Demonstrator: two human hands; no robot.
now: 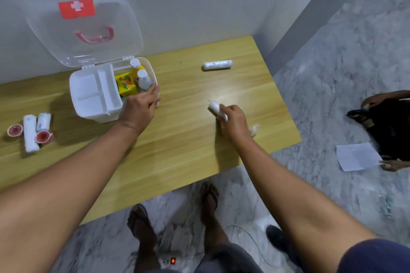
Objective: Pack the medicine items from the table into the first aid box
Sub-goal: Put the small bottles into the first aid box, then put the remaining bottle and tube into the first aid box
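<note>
The white first aid box (88,109) stands open on the wooden table, its clear lid (88,31) with a red cross label tilted back. Inside are a white tray (93,93), a yellow carton (125,84) and two clear bottles (143,78). My left hand (140,107) rests on the box's right rim, its fingers at the lower bottle. My right hand (233,121) is shut on a white bandage roll (216,107) just above the table. Another white roll (218,65) lies far right. Two white rolls (30,133) and two red tape rolls (43,136) lie left.
The table (177,139) ends close to my right hand, with marble floor beyond. A small clear wrapper (254,129) lies by my right wrist. Another person's hand holds a paper sheet (355,156) on the floor at right. A power strip (172,260) lies by my feet.
</note>
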